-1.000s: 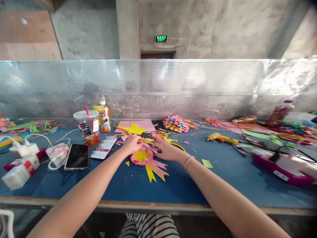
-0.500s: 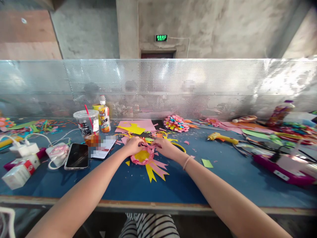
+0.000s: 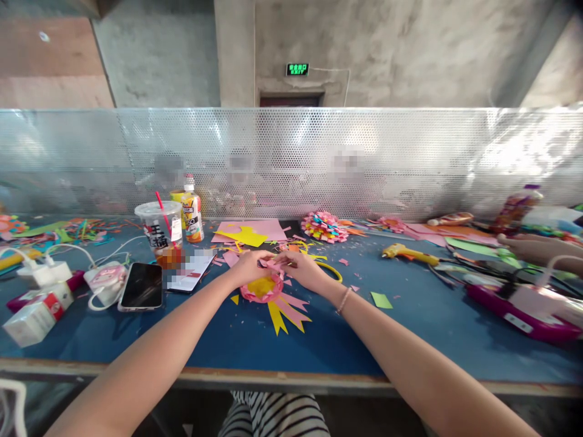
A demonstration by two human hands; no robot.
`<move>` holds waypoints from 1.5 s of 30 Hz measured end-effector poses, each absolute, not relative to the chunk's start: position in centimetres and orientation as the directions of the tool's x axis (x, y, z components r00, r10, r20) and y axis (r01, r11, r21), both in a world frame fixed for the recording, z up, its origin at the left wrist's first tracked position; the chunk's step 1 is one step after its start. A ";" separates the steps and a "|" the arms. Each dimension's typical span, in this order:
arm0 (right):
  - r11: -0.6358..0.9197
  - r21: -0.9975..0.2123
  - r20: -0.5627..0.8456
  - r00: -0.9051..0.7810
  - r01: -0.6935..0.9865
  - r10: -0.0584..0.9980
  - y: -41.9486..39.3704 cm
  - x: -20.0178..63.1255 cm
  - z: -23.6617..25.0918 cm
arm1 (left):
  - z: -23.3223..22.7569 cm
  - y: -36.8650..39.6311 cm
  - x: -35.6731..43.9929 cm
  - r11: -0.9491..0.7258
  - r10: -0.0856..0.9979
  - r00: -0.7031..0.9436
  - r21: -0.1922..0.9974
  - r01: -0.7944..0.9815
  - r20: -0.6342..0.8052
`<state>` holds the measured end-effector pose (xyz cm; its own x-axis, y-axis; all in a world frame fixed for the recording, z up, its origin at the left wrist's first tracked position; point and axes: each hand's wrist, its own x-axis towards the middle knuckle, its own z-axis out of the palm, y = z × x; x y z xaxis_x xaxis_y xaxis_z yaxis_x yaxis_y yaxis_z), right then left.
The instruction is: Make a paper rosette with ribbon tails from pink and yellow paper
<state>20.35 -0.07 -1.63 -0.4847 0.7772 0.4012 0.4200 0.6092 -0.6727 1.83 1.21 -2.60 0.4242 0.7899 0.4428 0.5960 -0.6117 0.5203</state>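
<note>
A pink and yellow paper flower (image 3: 263,287) lies on the blue table (image 3: 237,340), with pointed yellow and pink strips fanning out toward me. My left hand (image 3: 246,266) and my right hand (image 3: 300,269) meet just above its far edge. Both pinch a small pink paper piece (image 3: 272,263) between their fingertips. The fingers hide how the piece joins the flower.
A phone (image 3: 142,285), a plastic cup with a red straw (image 3: 159,233), a drink bottle (image 3: 192,215) and chargers sit left. A yellow glue gun (image 3: 405,253), a finished paper flower (image 3: 323,227) and paper scraps lie right. Another person's hand (image 3: 528,249) reaches in at far right.
My hands have drawn together and lifted slightly, now pinching the pink piece over the flower. Another person's hand has come into view at the far right.
</note>
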 end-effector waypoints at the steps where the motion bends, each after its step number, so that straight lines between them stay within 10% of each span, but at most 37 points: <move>1: 0.615 -0.674 0.414 -0.480 0.409 0.773 -0.1 20.3 -1.6 | -2.6 1.2 1.8 -0.610 0.792 0.416 0.553 0.568 0.446; 32: 0.604 -0.667 0.500 -0.339 0.436 0.797 0.2 20.4 -1.4 | -2.7 1.4 3.0 -0.468 0.829 0.331 0.883 -0.031 0.451; 45: 0.605 -0.643 0.537 -0.288 0.469 0.793 -0.5 20.1 -0.9 | -1.9 0.0 3.8 -0.516 0.835 0.285 0.849 0.110 0.471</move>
<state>20.08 -0.54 -0.92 -0.2876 0.7932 0.5367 0.4695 0.6052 -0.6429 3.79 -0.02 -1.92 0.2847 0.8352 0.4705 0.1102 -0.5161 0.8494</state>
